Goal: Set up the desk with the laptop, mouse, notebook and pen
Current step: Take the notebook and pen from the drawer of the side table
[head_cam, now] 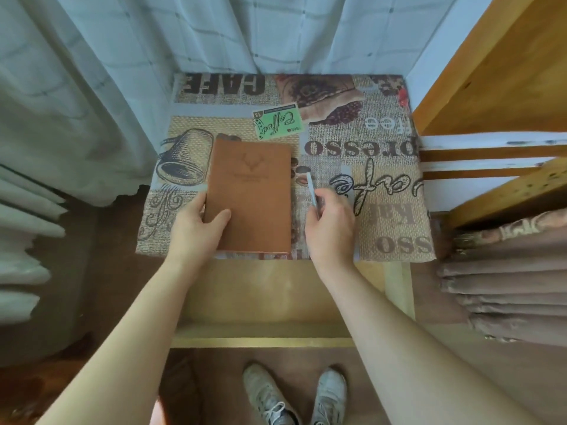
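A person's two bare hands work at a small desk covered in a coffee-themed printed oilcloth [383,167], seen from above. One closed tan leather-look notebook [250,197], embossed with an antlered deer head, lies flat on the cloth left of centre, its near edge close to the desk's front edge. The left hand [196,228] grips the notebook's near-left corner, thumb pressed on the cover and fingers wrapped along the spine side. The right hand [329,225], just right of the notebook and apart from it, pinches one slim pale-blue pen [310,187] between thumb and fingers; the pen points away from the person, its far tip over the cloth near a printed coffee bean. An open, empty wooden drawer [267,296] juts out beneath the desk's front edge, under both forearms. Two grey-white sneakers [294,394] stand on the brown floor below. White checked curtains [214,35] hang behind the desk, and a yellow-painted wooden shelf unit [497,72] with folded brown fabric [503,277] stands at right.
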